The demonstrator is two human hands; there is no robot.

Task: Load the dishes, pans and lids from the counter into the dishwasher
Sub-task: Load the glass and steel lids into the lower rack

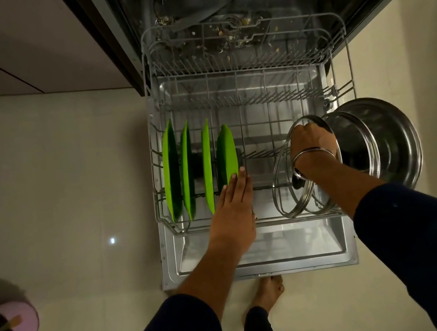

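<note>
Several green plates (207, 166) stand on edge in the left half of the pulled-out lower dishwasher rack (262, 223). My left hand (234, 205) lies flat with straight fingers against the rightmost green plate (226, 153). My right hand (311, 142) grips the top rim of a glass lid (288, 192) standing on edge in the rack's right half, beside another glass lid. A large steel lid (388, 141) leans at the rack's right end.
The open dishwasher door (259, 260) lies flat below the rack. The upper rack (244, 41) sits further back, above a tub floor with food scraps. My bare foot (268, 290) stands at the door's front edge. A pink round object (20, 319) sits at the lower left.
</note>
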